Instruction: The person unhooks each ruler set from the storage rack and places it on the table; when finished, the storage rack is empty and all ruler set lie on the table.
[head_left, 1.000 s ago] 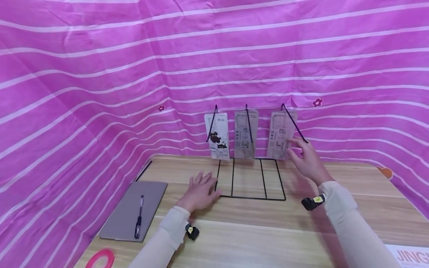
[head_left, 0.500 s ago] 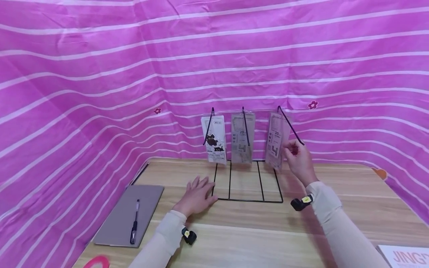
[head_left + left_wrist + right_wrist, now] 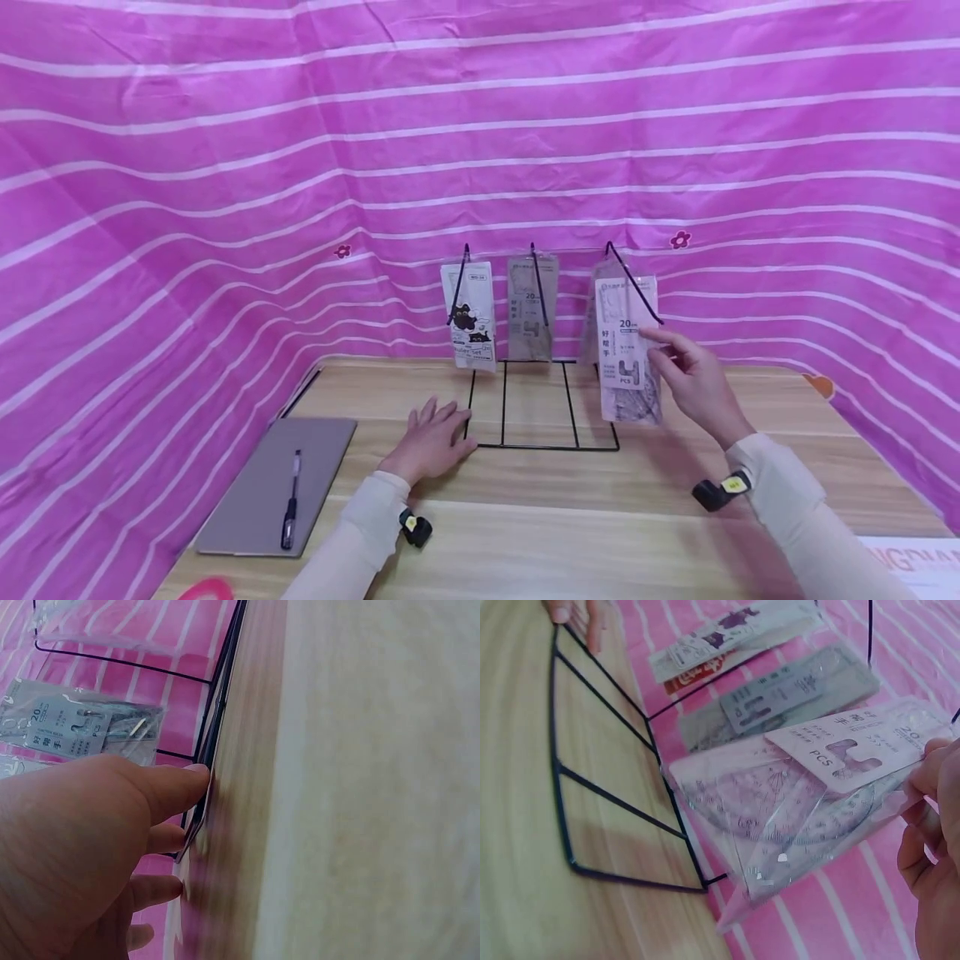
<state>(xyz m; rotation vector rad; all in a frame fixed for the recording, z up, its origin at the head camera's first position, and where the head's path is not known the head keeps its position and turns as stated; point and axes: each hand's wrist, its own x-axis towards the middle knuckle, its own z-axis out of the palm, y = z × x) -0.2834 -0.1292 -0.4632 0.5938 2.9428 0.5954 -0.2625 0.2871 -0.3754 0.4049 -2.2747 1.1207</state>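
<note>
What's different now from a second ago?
The right hand pinches the edge of the front packet on the right-hand hook and has drawn it forward, toward the person. Now another packet shows behind it. The left hand stayed by the rack's base; the white packet and grey packet still hang there.

Ruler-set packet at rack's R edge: clear plastic, glossy, a bit crinkly, w/ smooth paper card; protractor inside looks transp. plastic. Rack itself: smooth black wire, metal by the look. Tabletop: smooth wood-grain, low sheen. Curtain past its back edge: creased cloth. Nr L edge, matt grey notebook, shiny plastic pen. My sleeves: matt cloth.
</note>
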